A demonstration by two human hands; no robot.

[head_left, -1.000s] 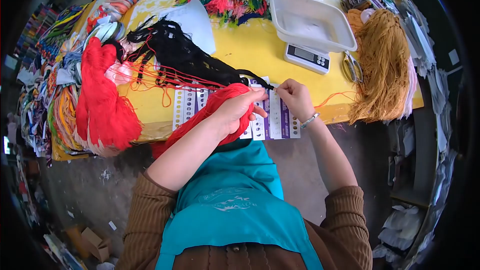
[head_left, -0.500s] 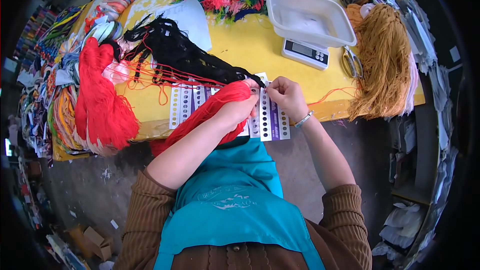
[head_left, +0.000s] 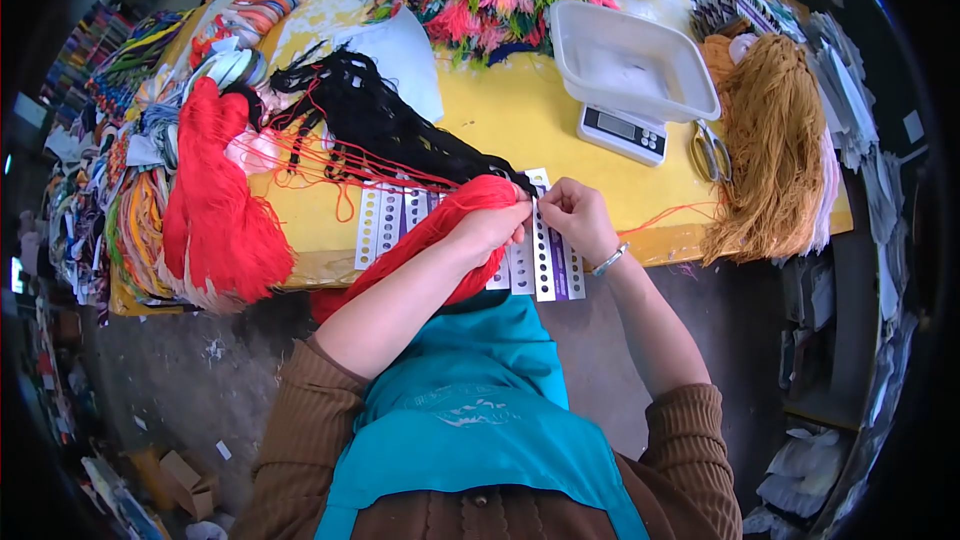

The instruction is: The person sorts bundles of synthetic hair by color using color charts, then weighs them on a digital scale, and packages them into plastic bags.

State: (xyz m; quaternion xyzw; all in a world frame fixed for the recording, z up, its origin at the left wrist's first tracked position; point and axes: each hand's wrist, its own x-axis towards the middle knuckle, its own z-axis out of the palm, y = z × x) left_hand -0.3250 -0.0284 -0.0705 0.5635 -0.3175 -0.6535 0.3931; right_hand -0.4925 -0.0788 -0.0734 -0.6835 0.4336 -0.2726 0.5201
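Just left of the right grip, seemingly pinched on black thread, the left grip holds red yarn; loose red strands could tangle if tugged.

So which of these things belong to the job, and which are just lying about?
Apparently in use:
red skein at the left hand
black threads reaching the right hand
punched cards

Apparently lying about:
scissors
scale
plastic tub
brown thread bundle
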